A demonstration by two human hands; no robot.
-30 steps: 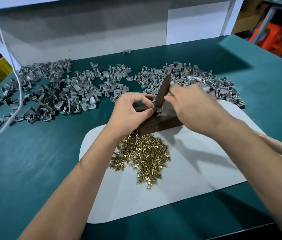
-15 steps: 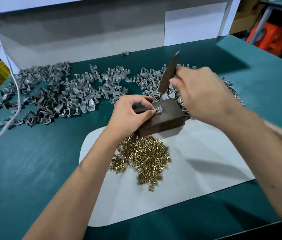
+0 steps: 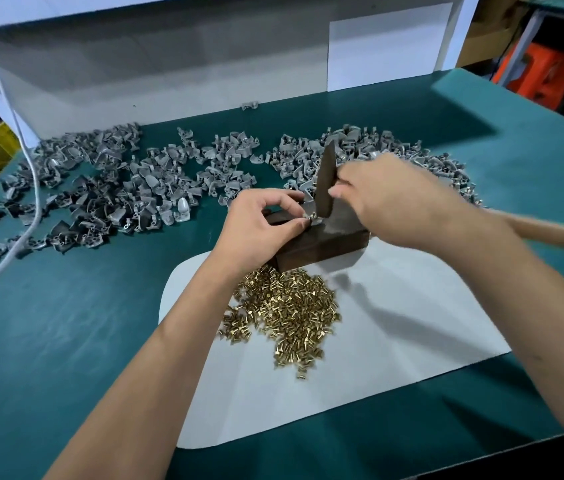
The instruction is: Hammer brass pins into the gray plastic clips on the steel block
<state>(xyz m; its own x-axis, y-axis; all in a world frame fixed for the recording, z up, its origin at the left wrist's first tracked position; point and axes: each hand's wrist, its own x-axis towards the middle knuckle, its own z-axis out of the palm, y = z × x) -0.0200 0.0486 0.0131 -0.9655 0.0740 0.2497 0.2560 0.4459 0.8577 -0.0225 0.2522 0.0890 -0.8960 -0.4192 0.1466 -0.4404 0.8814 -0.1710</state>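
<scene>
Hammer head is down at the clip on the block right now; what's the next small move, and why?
Probably lift the hammer slightly and check the pin. Its head sits low against the gray clip that the left hand pinches on the steel block. The right hand grips the hammer; whether the pin is seated cannot be told.

The left hand (image 3: 256, 230) pinches a gray clip (image 3: 310, 219) on the steel block (image 3: 322, 242). The right hand (image 3: 395, 202) grips a hammer (image 3: 325, 183), its head down at the clip. Brass pins (image 3: 291, 310) lie heaped on a white sheet (image 3: 395, 327); more clips (image 3: 118, 195) lie scattered behind.
</scene>
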